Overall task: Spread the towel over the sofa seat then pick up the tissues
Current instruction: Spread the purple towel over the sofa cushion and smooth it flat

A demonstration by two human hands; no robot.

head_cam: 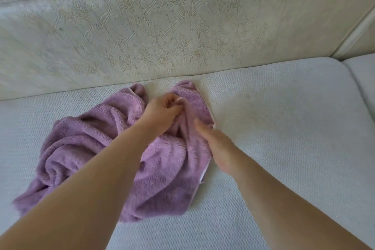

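A purple fluffy towel lies crumpled in a heap on the pale woven sofa seat. My left hand is curled into the towel's far part, gripping a fold near its white-trimmed edge. My right hand lies on the towel's right side with its fingers stretched forward along the cloth; it is blurred by motion. No tissues are in view.
The cracked cream leather backrest rises right behind the towel. A second seat cushion begins at the far right, past a seam. Bare seat fabric stretches to the right of the towel and in front of it.
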